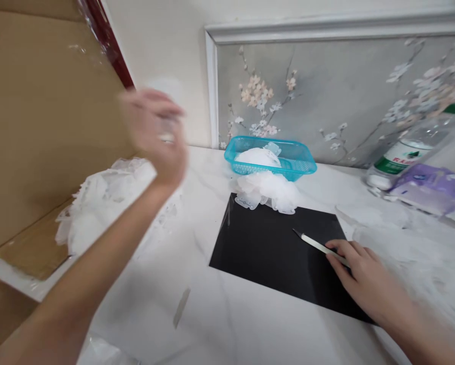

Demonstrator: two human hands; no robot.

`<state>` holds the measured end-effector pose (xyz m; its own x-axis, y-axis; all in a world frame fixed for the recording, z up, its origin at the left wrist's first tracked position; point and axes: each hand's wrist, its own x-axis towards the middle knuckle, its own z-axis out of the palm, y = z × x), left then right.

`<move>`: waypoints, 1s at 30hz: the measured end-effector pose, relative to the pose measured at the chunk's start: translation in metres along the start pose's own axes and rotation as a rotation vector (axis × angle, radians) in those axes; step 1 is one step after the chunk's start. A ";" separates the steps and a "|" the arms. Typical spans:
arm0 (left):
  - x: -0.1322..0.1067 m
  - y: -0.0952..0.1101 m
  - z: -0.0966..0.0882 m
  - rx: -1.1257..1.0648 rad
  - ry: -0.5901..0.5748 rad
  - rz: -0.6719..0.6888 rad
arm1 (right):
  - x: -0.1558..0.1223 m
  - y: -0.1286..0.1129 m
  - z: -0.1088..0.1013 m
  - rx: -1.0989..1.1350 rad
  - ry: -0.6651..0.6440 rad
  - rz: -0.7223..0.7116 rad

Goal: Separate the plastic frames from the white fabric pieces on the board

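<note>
My left hand (157, 133) is raised above the table's left side, smeared by motion; something small and pale shows at its fingers, but I cannot make it out. Below it lies a heap of white lacy pieces (98, 203). My right hand (358, 274) rests on the right edge of a black mat (267, 248), fingers closed on a thin white craft knife (316, 244) whose tip points up and left. More white lacy pieces (269, 190) spill from a turquoise plastic basket (296, 159) onto the mat's far edge.
A large cardboard box (41, 126) stands open at the left. At the right are a tilted plastic bottle with a green label (402, 157), a purple packet (427, 187) and clear film (410, 238). A white marble-look table (220, 314) meets a flowered wall panel.
</note>
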<state>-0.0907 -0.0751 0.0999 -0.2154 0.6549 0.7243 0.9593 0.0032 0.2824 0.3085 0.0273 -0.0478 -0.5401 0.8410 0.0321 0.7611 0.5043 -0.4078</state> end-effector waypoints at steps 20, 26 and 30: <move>-0.074 -0.061 -0.028 0.561 -0.680 -0.433 | -0.002 -0.009 -0.002 -0.022 -0.018 -0.020; -0.073 -0.052 -0.006 0.532 -0.694 -0.409 | -0.001 -0.010 -0.002 -0.008 -0.013 -0.032; -0.072 -0.054 0.001 0.514 -0.696 -0.329 | -0.001 -0.010 -0.003 -0.029 -0.010 -0.053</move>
<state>-0.1269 -0.1219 0.0318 -0.4926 0.8675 0.0691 0.8683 0.4953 -0.0271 0.3029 0.0218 -0.0411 -0.5834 0.8110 0.0438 0.7412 0.5537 -0.3794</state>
